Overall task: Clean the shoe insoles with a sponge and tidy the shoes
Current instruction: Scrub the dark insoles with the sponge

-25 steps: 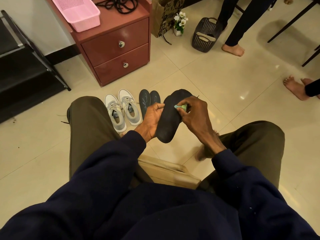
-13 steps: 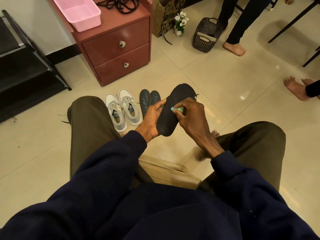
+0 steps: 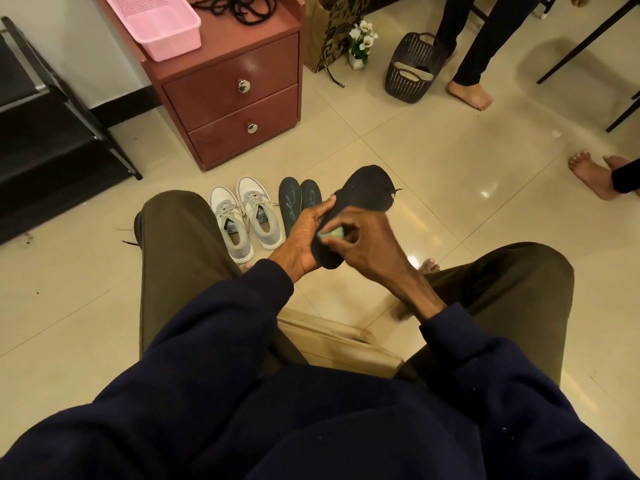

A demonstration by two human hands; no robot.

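I sit on a stool with a black insole held up between my knees. My left hand grips the insole's left edge near the heel. My right hand pinches a small green sponge against the insole's lower half. On the floor beyond lie a pair of grey-and-white sneakers side by side, and next to them on the right two dark insoles with pale script marks, partly hidden by my left hand.
A red two-drawer cabinet stands behind the shoes, with a pink basket and black laces on top. A black shoe rack is at left. A dark basket, a paper bag and other people's bare feet are at right.
The sponge hand has slid down the insole toward the heel. The insole's toe end has risen and tilted to the right.
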